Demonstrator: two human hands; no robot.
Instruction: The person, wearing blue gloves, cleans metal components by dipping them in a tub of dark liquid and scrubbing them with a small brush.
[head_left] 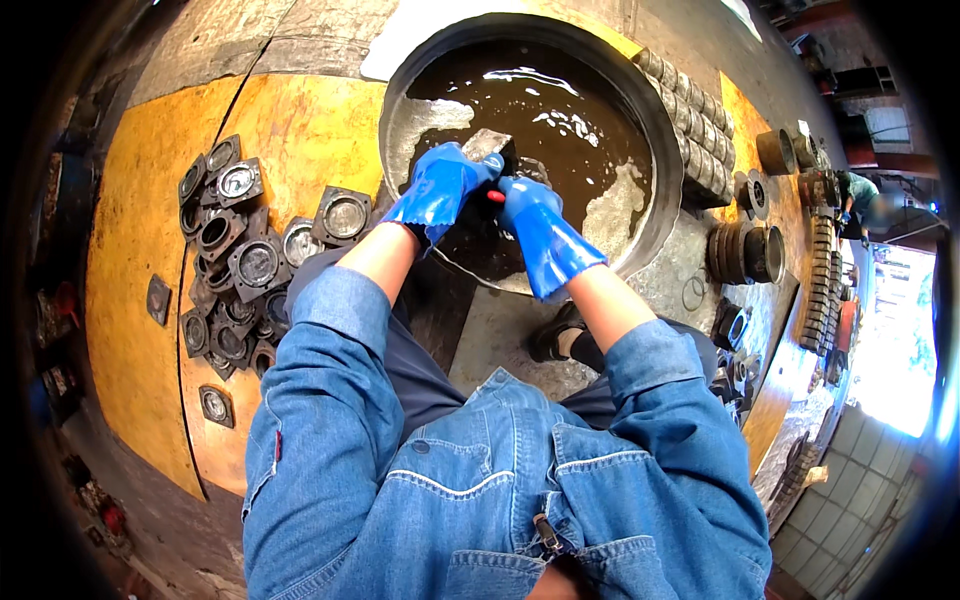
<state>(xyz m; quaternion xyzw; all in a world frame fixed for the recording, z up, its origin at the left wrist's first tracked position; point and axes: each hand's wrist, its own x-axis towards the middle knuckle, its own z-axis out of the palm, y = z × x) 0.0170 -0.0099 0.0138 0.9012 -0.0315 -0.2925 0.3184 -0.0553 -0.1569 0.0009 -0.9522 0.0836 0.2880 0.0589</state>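
Note:
Both of my hands wear blue rubber gloves and are over a large round tub (665,200) of dark, murky liquid (560,75). My left hand (445,182) is closed round a wet, grey metal part (489,144), which it holds above the liquid; its lower side is hidden by the gloves. My right hand (530,203) is closed close beside it, gripping a tool with a red end (496,197). The tool's working end is hidden or too dark to make out. Greyish foam (615,212) floats along the tub's inner wall.
Left of the tub, a heap of square metal flanges with round centres (255,263) lies on a yellow board (130,240). Rows of stacked metal parts (690,125) stand right of the tub, with large metal rings (745,253) nearer. Another person (860,195) is at the far right.

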